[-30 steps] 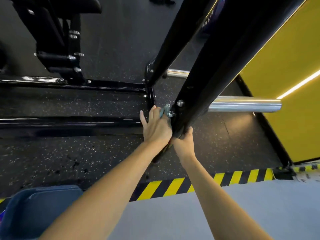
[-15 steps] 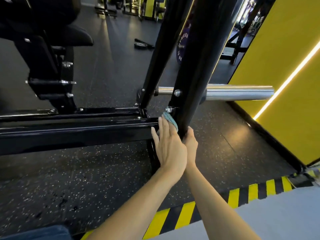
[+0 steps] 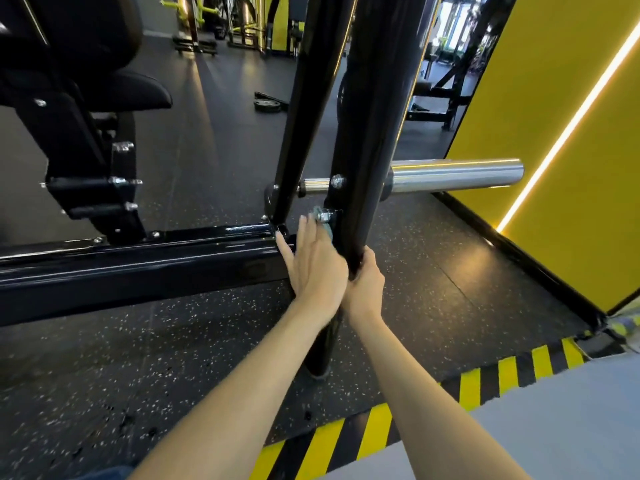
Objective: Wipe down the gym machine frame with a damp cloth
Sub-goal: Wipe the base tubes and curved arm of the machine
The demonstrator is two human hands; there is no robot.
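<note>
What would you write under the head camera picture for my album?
Left hand presses a blue-green cloth against a black machine post while the right hand grips it.

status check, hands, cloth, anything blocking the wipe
Left hand flat, pressing cloth on black post. Right hand gripping post. Bolt just above the cloth.

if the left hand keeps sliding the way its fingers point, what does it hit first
Probably the bolt and nut sticking out of the black upright post. The left hand, flat with the blue cloth under its fingers, points up along the post, and the bolt sits just past the fingertips; depth is unclear.
</note>
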